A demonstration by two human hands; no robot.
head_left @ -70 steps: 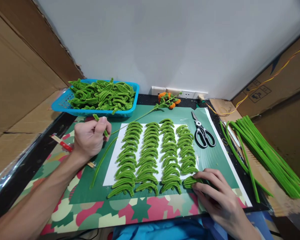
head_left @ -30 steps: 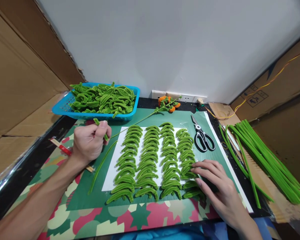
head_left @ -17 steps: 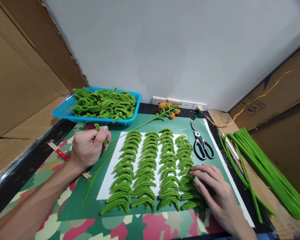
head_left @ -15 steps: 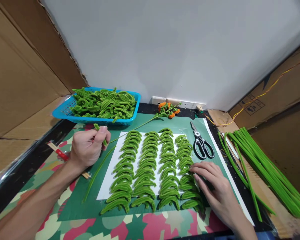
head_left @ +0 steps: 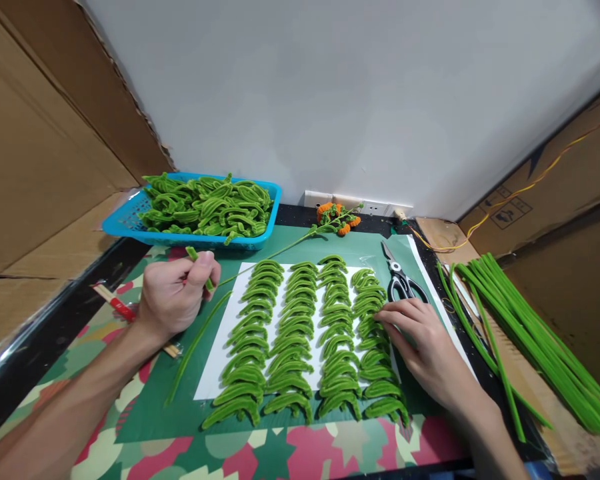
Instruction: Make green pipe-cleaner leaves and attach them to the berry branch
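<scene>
My left hand [head_left: 177,293] is closed round a short green fuzzy piece [head_left: 192,253], whose end sticks out above the fist. Curved green fuzzy pieces [head_left: 293,327] lie in several upright columns over white paper [head_left: 213,373] on a green mat [head_left: 145,413]. At the rightmost column [head_left: 373,300], my right hand [head_left: 405,327] touches the pieces with its fingertips. Its fingers are close together, and whether they pinch a piece cannot be made out. Black-handled scissors [head_left: 397,270] lie just beyond the right hand, their handles partly covered by it.
A blue basket [head_left: 260,243] heaped with green pieces stands at the back left. An orange flower stem [head_left: 337,220] lies near the wall sockets [head_left: 375,209]. Long green stems [head_left: 530,340] rest at the right, wrapped chopsticks [head_left: 123,308] at the left. Cardboard [head_left: 35,133] borders the table.
My right hand has moved up and slightly left along the rightmost column, now overlapping the scissor handles and uncovering the lower pieces. My left hand has barely moved.
</scene>
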